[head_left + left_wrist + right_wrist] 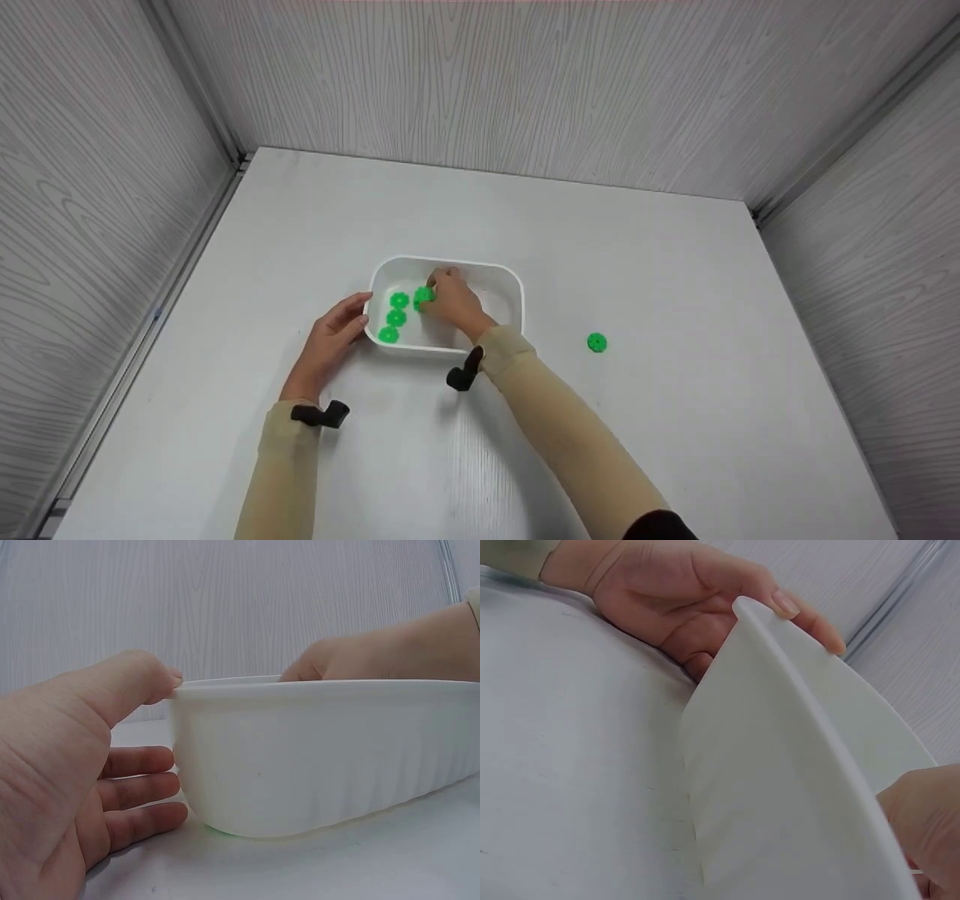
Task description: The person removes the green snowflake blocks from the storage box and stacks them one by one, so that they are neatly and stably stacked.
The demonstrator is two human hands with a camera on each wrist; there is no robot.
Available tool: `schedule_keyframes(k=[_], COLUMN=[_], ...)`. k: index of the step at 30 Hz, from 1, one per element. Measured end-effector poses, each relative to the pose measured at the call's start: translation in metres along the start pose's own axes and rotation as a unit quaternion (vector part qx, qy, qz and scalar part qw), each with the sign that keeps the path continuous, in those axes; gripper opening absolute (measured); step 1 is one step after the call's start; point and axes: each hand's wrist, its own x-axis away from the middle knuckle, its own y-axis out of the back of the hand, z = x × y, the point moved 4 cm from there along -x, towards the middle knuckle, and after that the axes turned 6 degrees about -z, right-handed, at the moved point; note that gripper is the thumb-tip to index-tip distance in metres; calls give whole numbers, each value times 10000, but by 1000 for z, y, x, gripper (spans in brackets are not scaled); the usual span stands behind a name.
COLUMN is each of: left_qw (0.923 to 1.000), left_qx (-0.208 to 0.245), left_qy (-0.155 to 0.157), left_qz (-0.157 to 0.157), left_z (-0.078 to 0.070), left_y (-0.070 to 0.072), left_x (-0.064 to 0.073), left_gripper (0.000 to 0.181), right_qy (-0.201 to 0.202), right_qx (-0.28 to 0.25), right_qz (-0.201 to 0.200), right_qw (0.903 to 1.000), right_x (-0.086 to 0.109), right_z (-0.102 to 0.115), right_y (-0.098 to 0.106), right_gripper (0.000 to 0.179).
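A white plastic tub [487, 350] holds several small green scalloped discs. Three of them lie in a row along its left end, among them a middle disc [396, 318]. Inside the tub, my right hand [454, 300] pinches a green disc [424, 294] between thumb and fingers, with more green showing just under it. My left hand [335, 337] touches the tub's left end from outside. In the left wrist view its thumb lies at the rim [315, 685] and the other fingers rest nearly straight against the wall. The right fingertips are hidden in both wrist views.
One more green disc [597, 343] lies on the white table [675, 420] to the right of the tub. Pale wood-grain panels [480, 90] enclose the table at the back and on both sides. A dark wrist mount [465, 369] on the right arm overhangs the tub's front edge.
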Motion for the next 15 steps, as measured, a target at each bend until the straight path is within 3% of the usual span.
schedule_keyframes(k=[9, 15], left_qw=[9999, 9996], left_qx=[-158, -253], left_qy=[-20, 49], left_qz=[-64, -101], left_z=[-2, -5], left_y=[-1, -2], left_x=[3, 2], left_gripper=[42, 43], right_qy=[117, 387], right_qx=[-339, -479], right_qz=[-71, -334], right_qw=[9993, 9975], right_x=[9, 24], right_z=[-7, -10], right_y=[9, 24], right_gripper=[38, 35])
